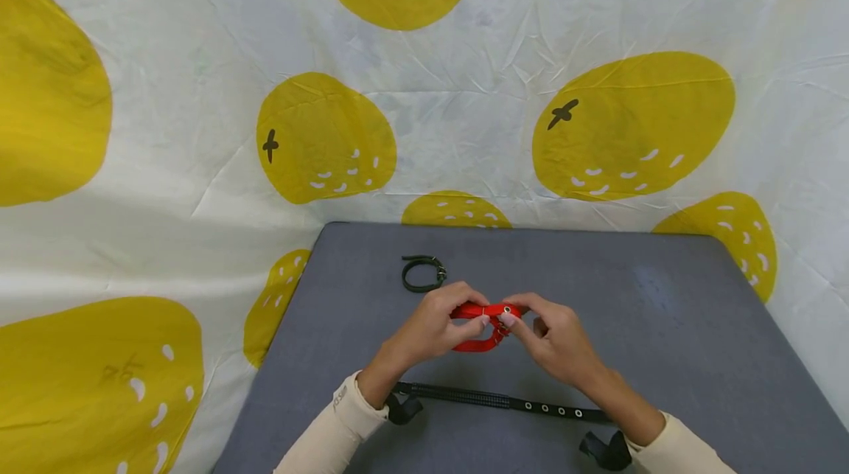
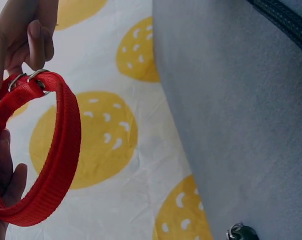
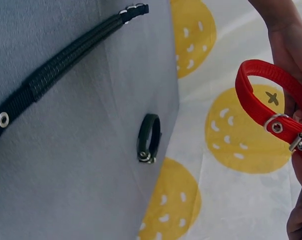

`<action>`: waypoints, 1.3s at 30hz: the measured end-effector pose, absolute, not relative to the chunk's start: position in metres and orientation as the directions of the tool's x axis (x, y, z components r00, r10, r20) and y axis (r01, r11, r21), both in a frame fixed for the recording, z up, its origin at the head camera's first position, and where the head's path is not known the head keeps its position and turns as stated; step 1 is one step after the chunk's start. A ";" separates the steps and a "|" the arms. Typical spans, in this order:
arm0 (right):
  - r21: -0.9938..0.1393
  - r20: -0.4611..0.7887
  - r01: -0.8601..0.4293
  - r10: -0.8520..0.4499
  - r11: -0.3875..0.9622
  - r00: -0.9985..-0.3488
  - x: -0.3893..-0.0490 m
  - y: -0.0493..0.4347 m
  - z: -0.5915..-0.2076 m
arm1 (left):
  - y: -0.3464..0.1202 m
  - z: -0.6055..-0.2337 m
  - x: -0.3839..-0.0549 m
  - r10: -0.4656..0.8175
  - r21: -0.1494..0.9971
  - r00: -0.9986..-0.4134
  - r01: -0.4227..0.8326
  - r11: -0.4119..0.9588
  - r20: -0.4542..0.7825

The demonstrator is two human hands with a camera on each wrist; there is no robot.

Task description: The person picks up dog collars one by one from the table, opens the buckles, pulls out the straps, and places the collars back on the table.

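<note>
Above the middle of the table, both hands hold a red collar [image 1: 476, 346] bent into a loop. My left hand [image 1: 427, 323] pinches its upper band between thumb and fingers. On the other side, the thumb and fingertips of my right hand [image 1: 564, 341] pinch the band beside a metal eyelet. In the right wrist view the red collar [image 3: 250, 102] shows a D-ring, eyelets and a metal buckle. The left wrist view has the padded red loop [image 2: 68, 140] close up, with metal rings at its top.
A black collar [image 1: 464, 395] with a row of eyelets lies stretched out below the hands. Farther back, a dark buckled collar [image 1: 421, 288] stands curled in a ring. The grey table [image 1: 597, 267] meets a hanging cloth [image 1: 464, 120] with yellow fruit shapes.
</note>
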State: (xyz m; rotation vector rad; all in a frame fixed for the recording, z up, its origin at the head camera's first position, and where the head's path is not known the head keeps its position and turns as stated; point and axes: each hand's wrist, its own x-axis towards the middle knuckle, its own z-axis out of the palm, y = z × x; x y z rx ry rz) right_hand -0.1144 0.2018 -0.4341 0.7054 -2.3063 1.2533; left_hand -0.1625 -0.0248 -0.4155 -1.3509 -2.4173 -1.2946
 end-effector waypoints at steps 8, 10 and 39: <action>-0.536 0.603 -0.668 -0.320 0.516 -0.730 -0.119 0.202 -0.425 | -0.025 -0.412 -0.160 0.674 0.604 -0.595 0.750 0.269 0.439; -0.544 0.594 -0.670 -0.332 0.505 -0.732 -0.119 0.203 -0.423 | -0.024 -0.414 -0.160 0.667 0.609 -0.594 0.750 0.258 0.450; -0.586 0.583 -0.723 -0.429 0.366 -0.690 -0.119 0.212 -0.421 | -0.027 -0.418 -0.154 0.650 0.625 -0.577 0.756 0.196 0.494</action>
